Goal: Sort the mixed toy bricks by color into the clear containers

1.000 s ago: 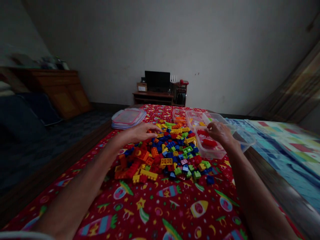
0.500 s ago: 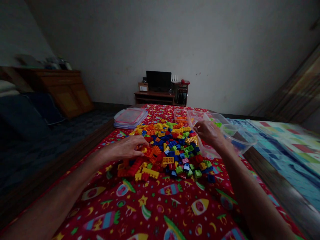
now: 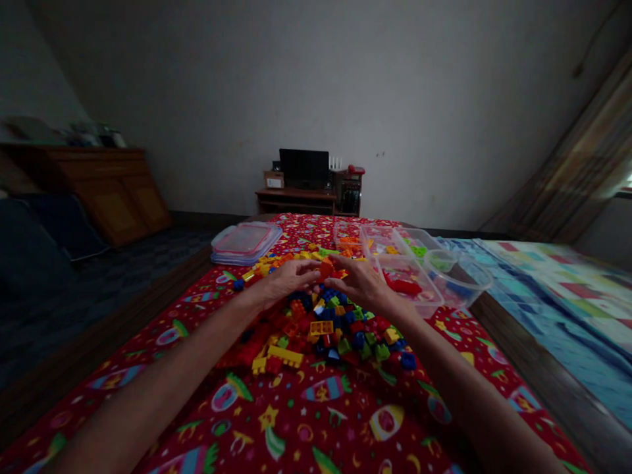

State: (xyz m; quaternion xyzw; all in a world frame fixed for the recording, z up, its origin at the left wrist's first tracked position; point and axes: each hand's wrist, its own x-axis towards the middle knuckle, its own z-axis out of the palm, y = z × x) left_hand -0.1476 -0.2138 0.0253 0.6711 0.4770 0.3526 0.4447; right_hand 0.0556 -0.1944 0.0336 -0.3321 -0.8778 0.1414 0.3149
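A pile of coloured toy bricks (image 3: 326, 326) lies on a red patterned cloth (image 3: 316, 421). Above the pile's far side my left hand (image 3: 289, 280) and my right hand (image 3: 356, 282) meet, fingers pinched together on an orange-red brick (image 3: 326, 268) held between them. Just right of my right hand stands a clear tub (image 3: 412, 286) with red bricks inside.
More clear tubs (image 3: 390, 240) with sorted bricks and a round clear bowl (image 3: 459, 273) stand at the back right. A stack of lids (image 3: 244, 240) lies back left. The bed's dark wooden edge (image 3: 533, 355) runs on the right, beside a blue quilt (image 3: 567, 309).
My left hand lifted from the pile with a brick and moved right. My right hand left the tub and came left to meet it over the pile.
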